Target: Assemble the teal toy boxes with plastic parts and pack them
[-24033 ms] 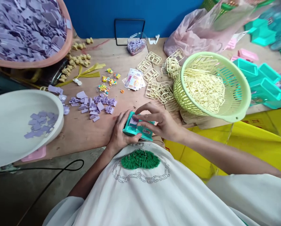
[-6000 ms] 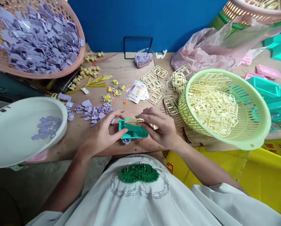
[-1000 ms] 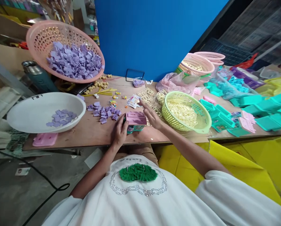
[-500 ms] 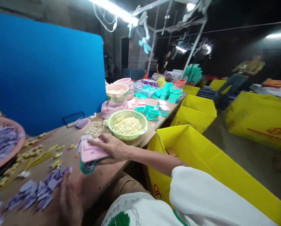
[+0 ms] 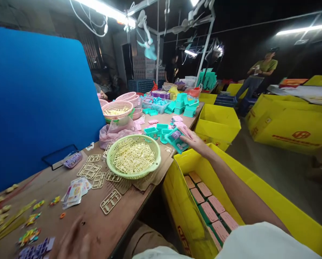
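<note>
My right hand (image 5: 194, 143) grips a teal box with a pink lid (image 5: 178, 138), tilted on its side near the table's right edge. Through its open-looking side, small purple parts show. Other teal boxes (image 5: 162, 131) stand on the table just behind it. At the lower left, my left hand (image 5: 73, 241) is blurred over the brown table, fingers apart, with nothing visible in them. Near it lie purple pieces (image 5: 37, 248), small colourful parts (image 5: 28, 235) and an orange ring (image 5: 62, 215).
Below my right arm, a yellow carton (image 5: 182, 201) holds several pink-lidded boxes (image 5: 209, 211). A green basket (image 5: 134, 172) of cream pieces, cream frames (image 5: 111, 201) and printed cards (image 5: 76, 192) lie on the table. A blue panel (image 5: 39, 100) stands left. Other people are farther back.
My right hand has carried the teal box with the pink lid from the table's near middle to the right and away. My view has turned right, and the yellow carton's contents now show.
</note>
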The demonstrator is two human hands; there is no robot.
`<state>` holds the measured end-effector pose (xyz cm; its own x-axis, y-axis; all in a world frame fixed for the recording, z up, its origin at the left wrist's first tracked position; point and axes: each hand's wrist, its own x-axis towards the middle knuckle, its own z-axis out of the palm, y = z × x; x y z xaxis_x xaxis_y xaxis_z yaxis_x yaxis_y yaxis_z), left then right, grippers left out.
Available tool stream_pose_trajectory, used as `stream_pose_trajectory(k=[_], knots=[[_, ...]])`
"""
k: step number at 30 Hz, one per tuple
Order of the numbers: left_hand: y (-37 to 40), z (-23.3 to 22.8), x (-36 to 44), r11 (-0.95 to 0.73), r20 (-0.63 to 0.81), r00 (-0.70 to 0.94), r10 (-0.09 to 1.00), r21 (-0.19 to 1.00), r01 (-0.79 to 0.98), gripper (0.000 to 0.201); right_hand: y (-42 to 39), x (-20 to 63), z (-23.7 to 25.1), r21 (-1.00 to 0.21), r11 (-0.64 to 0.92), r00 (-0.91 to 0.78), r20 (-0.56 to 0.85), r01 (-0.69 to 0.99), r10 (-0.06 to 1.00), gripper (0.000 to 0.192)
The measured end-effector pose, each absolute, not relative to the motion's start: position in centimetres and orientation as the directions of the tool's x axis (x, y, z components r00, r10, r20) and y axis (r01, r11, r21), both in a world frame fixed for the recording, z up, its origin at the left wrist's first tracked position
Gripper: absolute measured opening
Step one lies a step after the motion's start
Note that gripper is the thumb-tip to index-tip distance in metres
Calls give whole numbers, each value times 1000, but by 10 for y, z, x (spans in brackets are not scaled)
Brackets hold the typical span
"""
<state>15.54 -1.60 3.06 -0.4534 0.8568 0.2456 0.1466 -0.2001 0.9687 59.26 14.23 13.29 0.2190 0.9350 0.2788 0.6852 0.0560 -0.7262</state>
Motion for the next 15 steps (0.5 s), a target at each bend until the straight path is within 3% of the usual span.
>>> stream_pose_trajectory(k=[2, 3, 5, 6, 8, 10, 12, 15], knots=[[0, 47, 191, -190, 200, -342, 918, 980, 64, 56, 123, 550, 129, -750, 292, -63, 319, 594, 946, 87], [9, 56, 208, -175, 149, -184, 972, 975, -134, 65, 112, 527, 128, -753, 385, -188, 339, 533, 922, 87], [28, 76, 234, 36, 36, 138, 990, 873, -486, 81, 91, 486, 127, -714, 516, -387, 357, 474, 850, 89], [37, 85, 244, 176, -66, 216, 974, 820, -544, 82, 82, 471, 128, -670, 571, -442, 380, 475, 813, 94], [49, 100, 256, 322, -219, 239, 946, 723, -611, 79, 72, 454, 128, -573, 673, -531, 427, 467, 732, 102], [54, 107, 264, 348, -284, 207, 936, 668, -658, 77, 69, 453, 128, -491, 755, -586, 483, 434, 651, 104], [57, 107, 271, 331, -250, 218, 943, 669, -666, 79, 69, 460, 129, -427, 809, -584, 560, 404, 587, 102], [64, 101, 276, 223, -111, 222, 969, 786, -577, 79, 79, 484, 132, -390, 820, -501, 654, 419, 567, 96]])
